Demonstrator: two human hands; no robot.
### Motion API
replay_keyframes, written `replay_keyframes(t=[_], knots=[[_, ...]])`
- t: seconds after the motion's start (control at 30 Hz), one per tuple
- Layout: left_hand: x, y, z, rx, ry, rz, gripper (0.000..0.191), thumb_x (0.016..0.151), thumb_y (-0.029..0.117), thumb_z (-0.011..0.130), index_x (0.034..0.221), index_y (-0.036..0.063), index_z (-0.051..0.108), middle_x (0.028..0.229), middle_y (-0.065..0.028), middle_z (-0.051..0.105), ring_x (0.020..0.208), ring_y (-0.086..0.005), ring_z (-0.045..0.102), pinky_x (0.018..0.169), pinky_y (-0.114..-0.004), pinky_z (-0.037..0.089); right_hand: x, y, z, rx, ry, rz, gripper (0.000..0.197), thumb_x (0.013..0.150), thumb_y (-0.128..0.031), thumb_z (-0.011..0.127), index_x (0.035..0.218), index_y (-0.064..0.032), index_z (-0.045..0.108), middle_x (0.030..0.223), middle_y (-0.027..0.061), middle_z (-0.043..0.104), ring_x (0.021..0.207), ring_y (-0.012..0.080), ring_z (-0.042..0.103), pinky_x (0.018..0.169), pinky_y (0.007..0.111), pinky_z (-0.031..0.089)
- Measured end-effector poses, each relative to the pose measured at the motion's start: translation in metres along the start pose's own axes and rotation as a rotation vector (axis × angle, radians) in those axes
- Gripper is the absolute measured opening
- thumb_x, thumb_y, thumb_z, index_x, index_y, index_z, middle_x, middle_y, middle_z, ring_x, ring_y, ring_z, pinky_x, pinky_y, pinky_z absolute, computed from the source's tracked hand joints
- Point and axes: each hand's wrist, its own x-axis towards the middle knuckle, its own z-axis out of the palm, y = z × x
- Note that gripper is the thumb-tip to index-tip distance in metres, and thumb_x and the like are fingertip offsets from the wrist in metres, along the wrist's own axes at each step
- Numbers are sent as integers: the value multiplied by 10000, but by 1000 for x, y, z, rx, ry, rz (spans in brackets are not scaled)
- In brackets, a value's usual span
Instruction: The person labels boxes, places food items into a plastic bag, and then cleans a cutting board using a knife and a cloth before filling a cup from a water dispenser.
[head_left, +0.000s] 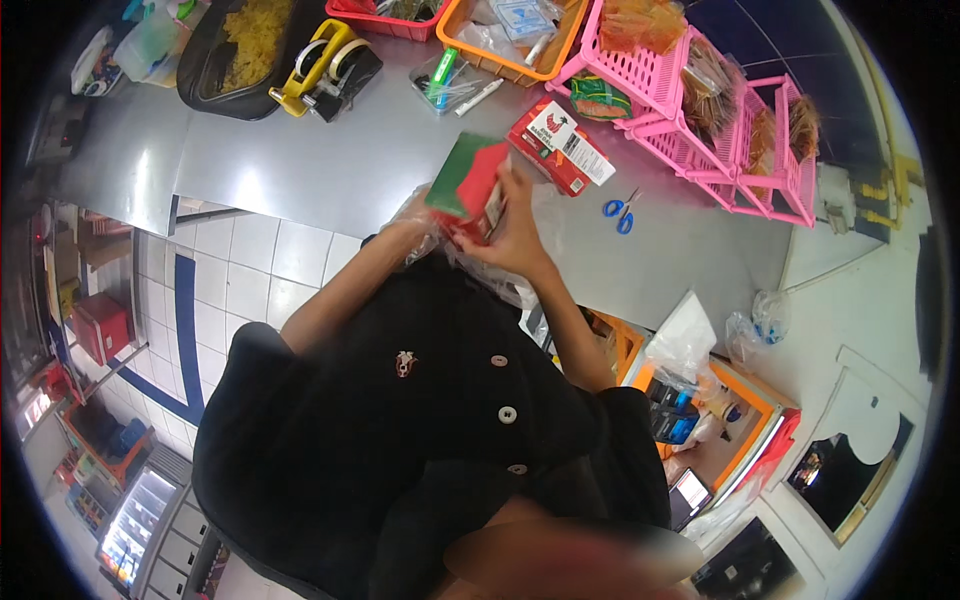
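Note:
Just above the near edge of a steel counter (300, 161), my right hand (514, 225) grips the right side of a small red and green box (469, 180), blurred by motion. My left hand (412, 221), with clear plastic around it, is at the box's lower left; its fingers are mostly hidden. A clear plastic bag (499, 279) hangs under the box. Beyond my right hand lies a red and white printed carton (559, 146) with a white slip on it. Blue-handled scissors (621, 214) rest to the right of this carton.
A yellow tape dispenser (322, 71), a black tray of yellow food (202, 82) and a small clear tray (427, 90) with a marker stand at the back. An orange basket (495, 64) and pink stacked baskets (660, 124) hold packets. White foam sheets (682, 330) sit at the right.

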Motion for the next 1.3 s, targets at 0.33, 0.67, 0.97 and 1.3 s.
replay_keyframes(t=[0.33, 0.67, 0.97, 1.3], knots=[[-41, 86, 38, 746, -14, 154, 611, 1082, 548, 339, 1396, 103, 617, 1432, -157, 570, 1260, -238, 526, 1112, -382, 392, -28, -5, 8, -130, -263, -135, 1015, 591, -264, 921, 1491, -240, 454, 1497, 249, 325, 1330, 461, 396, 1100, 537, 372], [-49, 127, 40, 1004, 45, 205, 634, 1056, 610, 348, 1413, 160, 615, 1407, -109, 596, 1080, -226, 612, 959, -359, 512, -11, 4, 20, 32, -345, 40, 1111, 613, -308, 926, 1555, -224, 343, 1497, 283, 304, 1342, 484, 391, 1106, 503, 390], [-67, 72, 41, 1562, 176, 773, 362, 1040, 157, 454, 1334, 2, 597, 1245, -245, 665, 1133, -404, 646, 972, -430, 515, 10, -3, -34, -484, -374, 108, 1131, 567, -330, 907, 1561, -315, 368, 1459, 233, 367, 1355, 426, 398, 1122, 555, 335], [-111, 84, 118, 1064, 25, 332, 440, 1081, 386, 473, 1269, 34, 659, 963, -70, 674, 900, -170, 624, 840, -359, 510, -37, 58, -40, -718, -433, 380, 984, 622, -372, 836, 1512, -217, 444, 1300, 207, 602, 1272, 431, 496, 1045, 617, 383]])
